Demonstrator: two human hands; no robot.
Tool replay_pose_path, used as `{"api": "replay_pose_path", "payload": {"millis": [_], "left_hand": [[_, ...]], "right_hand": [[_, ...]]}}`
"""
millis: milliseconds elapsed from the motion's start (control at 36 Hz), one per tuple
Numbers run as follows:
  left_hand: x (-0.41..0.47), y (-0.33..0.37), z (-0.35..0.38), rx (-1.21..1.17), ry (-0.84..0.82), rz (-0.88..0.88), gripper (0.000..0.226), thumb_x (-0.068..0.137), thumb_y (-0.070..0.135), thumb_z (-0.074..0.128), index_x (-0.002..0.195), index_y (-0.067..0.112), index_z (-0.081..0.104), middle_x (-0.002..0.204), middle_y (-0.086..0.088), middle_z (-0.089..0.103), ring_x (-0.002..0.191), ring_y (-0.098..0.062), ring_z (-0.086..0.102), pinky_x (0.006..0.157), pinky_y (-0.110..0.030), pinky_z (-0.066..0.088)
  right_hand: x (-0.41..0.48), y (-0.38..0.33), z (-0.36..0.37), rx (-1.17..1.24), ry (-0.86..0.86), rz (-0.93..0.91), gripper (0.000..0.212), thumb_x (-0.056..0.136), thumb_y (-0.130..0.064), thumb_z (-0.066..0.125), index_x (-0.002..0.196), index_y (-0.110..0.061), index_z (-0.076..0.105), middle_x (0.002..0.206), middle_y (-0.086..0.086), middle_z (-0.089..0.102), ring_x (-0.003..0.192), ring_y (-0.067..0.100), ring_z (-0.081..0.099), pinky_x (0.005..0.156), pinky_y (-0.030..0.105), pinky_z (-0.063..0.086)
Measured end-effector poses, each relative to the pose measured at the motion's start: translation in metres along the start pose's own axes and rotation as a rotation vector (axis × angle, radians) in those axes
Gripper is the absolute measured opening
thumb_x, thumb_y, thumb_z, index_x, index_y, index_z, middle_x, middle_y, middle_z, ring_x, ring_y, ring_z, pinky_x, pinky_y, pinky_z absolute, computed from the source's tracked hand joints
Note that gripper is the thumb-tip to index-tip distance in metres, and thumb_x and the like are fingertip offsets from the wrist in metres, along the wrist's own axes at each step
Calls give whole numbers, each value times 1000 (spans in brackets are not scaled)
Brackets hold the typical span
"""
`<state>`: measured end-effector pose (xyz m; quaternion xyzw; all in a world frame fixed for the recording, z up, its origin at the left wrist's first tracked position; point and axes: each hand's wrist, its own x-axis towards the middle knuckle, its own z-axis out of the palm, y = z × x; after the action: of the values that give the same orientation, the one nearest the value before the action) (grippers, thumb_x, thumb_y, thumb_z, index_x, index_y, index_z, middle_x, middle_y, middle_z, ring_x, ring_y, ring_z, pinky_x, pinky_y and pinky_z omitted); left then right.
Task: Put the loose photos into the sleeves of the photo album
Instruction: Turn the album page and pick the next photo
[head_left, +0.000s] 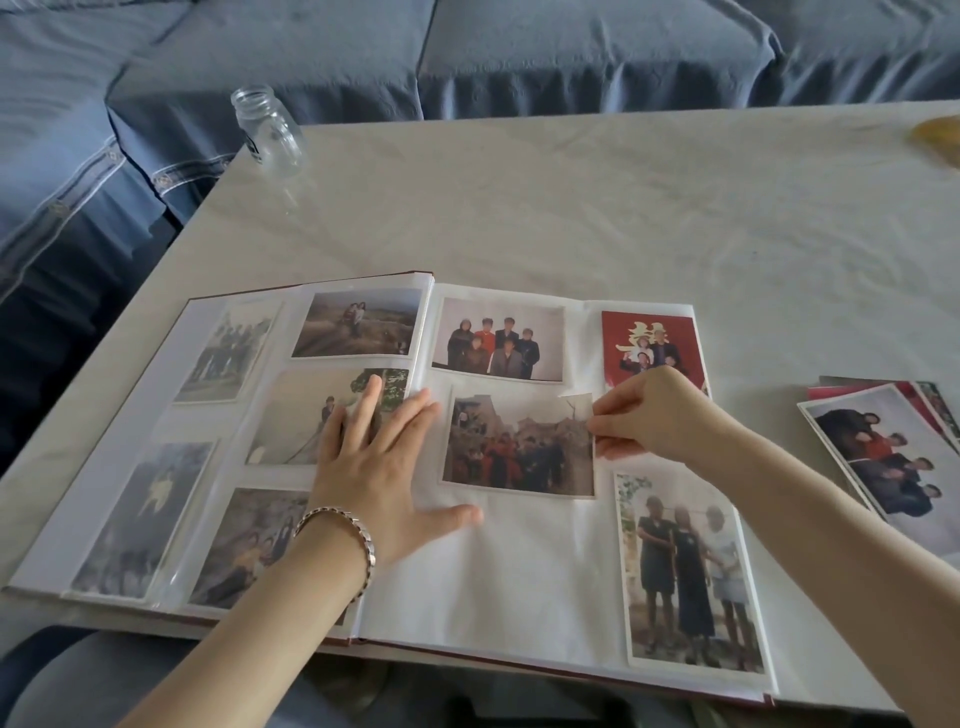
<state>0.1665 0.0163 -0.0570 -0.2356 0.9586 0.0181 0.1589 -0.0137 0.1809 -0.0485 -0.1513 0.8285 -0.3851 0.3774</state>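
The photo album (498, 582) lies open on the table, its sleeves holding several photos on both pages. My left hand (384, 467), a bracelet on the wrist, presses flat across the album's spine with fingers spread. My right hand (660, 415) pinches the right edge of a group photo (519, 447) lying in the middle of the right page; its top right corner is bent up. Whether that photo is inside its sleeve I cannot tell. A stack of loose photos (893, 462) lies on the table to the right of the album.
A glass jar (270, 130) stands at the table's far left corner. Something yellow (940, 137) shows at the far right edge. A blue sofa (467, 47) runs behind and left of the pale table (571, 208).
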Motion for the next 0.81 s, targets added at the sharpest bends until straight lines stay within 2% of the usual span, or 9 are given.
{"api": "replay_pose_path", "payload": {"millis": [83, 139, 222, 306, 389, 500, 611, 722, 806], "left_hand": [[0, 0, 0, -2, 7, 9, 122, 37, 90, -6, 145, 34, -16, 144, 26, -29, 126, -12, -41, 111, -44, -16], [0, 0, 1, -4, 14, 18, 133, 26, 95, -17, 145, 35, -17, 138, 27, -32, 125, -12, -42, 111, -43, -16], [0, -2, 4, -5, 42, 28, 131, 26, 90, -28, 145, 35, -16, 134, 27, -34, 125, -12, -42, 111, -43, -16], [0, -2, 5, -34, 64, 32, 130, 30, 92, -24, 146, 36, -10, 139, 29, -28, 131, -12, -39, 110, -42, -18], [1, -2, 6, -47, 78, 26, 126, 35, 95, -15, 147, 36, -7, 149, 26, -20, 135, -14, -34, 111, -42, -17], [1, -2, 5, -65, 87, 18, 117, 45, 92, 0, 148, 35, -3, 152, 24, -15, 136, -13, -31, 111, -41, -17], [1, -1, 5, -53, 87, 12, 119, 43, 91, -3, 147, 35, -5, 151, 24, -17, 137, -15, -31, 111, -41, -17], [1, -1, 5, -59, 96, 18, 119, 42, 92, -3, 147, 36, -5, 151, 24, -17, 136, -14, -32, 109, -40, -19], [2, -2, 6, -54, 103, 26, 120, 42, 92, -4, 147, 35, -5, 151, 24, -17, 135, -13, -34, 107, -38, -22]], "right_hand": [[0, -3, 7, 52, -8, 20, 2, 82, -5, 68, 82, -5, 69, 74, 10, 71, 61, 16, 69, 68, 24, 58], [0, -6, 10, 124, -25, 47, 3, 84, -4, 66, 85, -3, 68, 75, 9, 70, 59, 14, 68, 65, 22, 58], [-3, -7, 12, 204, -49, 86, 5, 84, -4, 65, 80, -6, 67, 71, 6, 69, 54, 10, 66, 55, 16, 55], [-6, -3, 12, 267, -42, 114, 10, 87, -8, 62, 80, -6, 69, 68, 5, 70, 56, 12, 67, 55, 18, 55], [-11, 2, 17, 344, 61, 108, 17, 91, -17, 59, 78, -9, 67, 65, 3, 69, 54, 13, 66, 54, 21, 56], [-19, 9, 29, 185, 189, -12, 21, 82, -31, 66, 72, -13, 66, 67, 2, 69, 54, 12, 66, 57, 23, 56], [-21, 12, 39, 42, 288, -83, 13, 80, -26, 71, 71, -19, 66, 65, -5, 65, 50, 9, 59, 47, 16, 49], [-23, 10, 46, -89, 380, -117, 11, 83, -24, 69, 76, -16, 66, 72, -3, 64, 64, 13, 59, 59, 24, 52], [-25, 11, 50, -198, 439, -165, 15, 85, -21, 66, 76, -10, 70, 73, 1, 66, 65, 15, 59, 63, 27, 53]]}}
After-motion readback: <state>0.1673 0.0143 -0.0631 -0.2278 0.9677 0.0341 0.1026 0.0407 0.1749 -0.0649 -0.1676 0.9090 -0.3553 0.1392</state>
